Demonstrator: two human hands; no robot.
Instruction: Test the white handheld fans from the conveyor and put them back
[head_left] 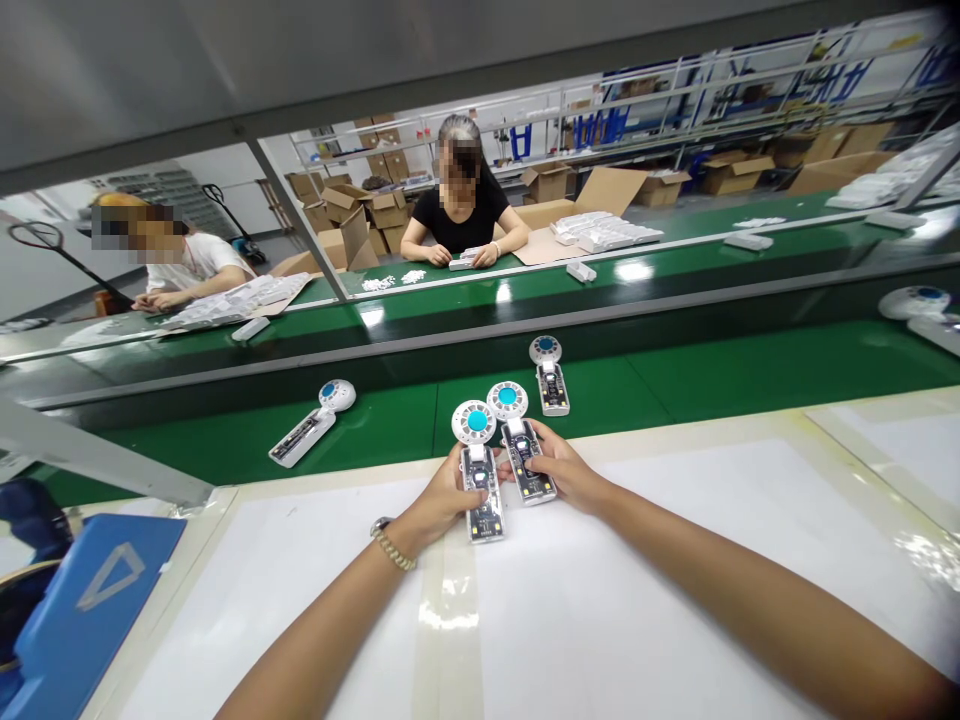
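Observation:
My left hand (pixel 442 500) is closed around a white handheld fan (pixel 484 500) with a round head and blue centre; its open handle shows a dark circuit board. In my right hand (pixel 562 468) is a second handheld fan (pixel 529 470) of the same kind, tilted slightly, its head close beside the first one's. Both thumbs press on the circuit boards. Just beyond my hands, another fan (pixel 553 385) lies on the green conveyor belt (pixel 615 385). Farther left on the belt rests one more fan (pixel 304 435), angled, with its handle towards me.
A white-covered worktable (pixel 600 610) lies beneath my arms. Two people sit across the line, with white parts (pixel 607 232) piled near them. At the right edge is another fan (pixel 919 303). A blue plastic seat (pixel 97 610) stands lower left. A metal post (pixel 97 450) rises at left.

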